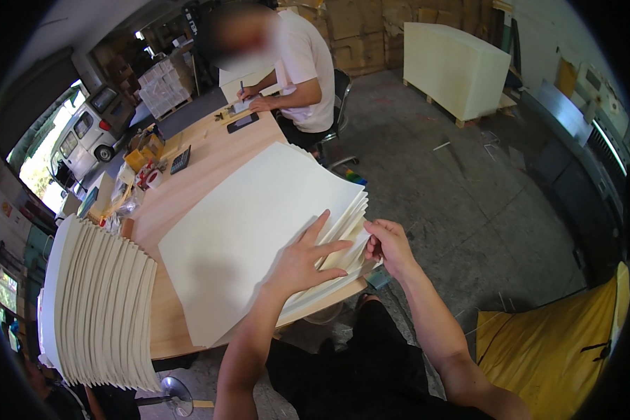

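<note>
Left hand (302, 260) lies flat and spread on the cream sheet stack (252, 231) at the wooden table (210, 150) edge, right hand (388, 245) pinching fanned corners; loose pinch risks sheets slipping floorward.

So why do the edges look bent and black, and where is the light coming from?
Head view: a fisheye lens bends the table edge and leaves dark corners; daylight pours in at the left by the van, almost washed out; the left hand throws a soft shadow on the paper stack; the right hand looks sharp.
</note>
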Tool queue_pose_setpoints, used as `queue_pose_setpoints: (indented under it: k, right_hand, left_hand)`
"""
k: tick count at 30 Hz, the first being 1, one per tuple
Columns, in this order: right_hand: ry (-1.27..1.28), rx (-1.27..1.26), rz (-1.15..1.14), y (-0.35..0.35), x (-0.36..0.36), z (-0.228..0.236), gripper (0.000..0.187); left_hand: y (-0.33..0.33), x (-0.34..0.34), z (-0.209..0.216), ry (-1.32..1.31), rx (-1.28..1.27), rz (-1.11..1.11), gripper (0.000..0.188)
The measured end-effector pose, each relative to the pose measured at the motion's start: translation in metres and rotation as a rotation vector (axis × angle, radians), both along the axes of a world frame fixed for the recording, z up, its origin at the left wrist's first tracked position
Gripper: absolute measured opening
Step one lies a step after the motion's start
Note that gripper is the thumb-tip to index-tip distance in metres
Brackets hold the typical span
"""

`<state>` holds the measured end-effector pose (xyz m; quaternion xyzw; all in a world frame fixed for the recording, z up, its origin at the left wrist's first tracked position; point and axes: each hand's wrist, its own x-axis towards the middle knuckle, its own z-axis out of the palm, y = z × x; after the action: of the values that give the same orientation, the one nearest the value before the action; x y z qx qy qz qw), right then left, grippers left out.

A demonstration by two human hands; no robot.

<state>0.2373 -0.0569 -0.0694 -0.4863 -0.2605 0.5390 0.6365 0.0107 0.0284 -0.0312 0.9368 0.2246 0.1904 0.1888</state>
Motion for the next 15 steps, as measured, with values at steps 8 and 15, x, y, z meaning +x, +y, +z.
queue_pose_setpoints:
  k: [8, 15]
  right_hand:
    - [-0.064, -0.007, 0.061, -0.005, 0.009, -0.005, 0.039]
    - [-0.093, 0.078, 0.111, -0.009, 0.014, -0.011, 0.037]
  left_hand:
    - [0.002, 0.000, 0.002, -0.012, -0.018, -0.021, 0.058]
    - [0.003, -0.001, 0.004, -0.030, 0.005, -0.042, 0.059]
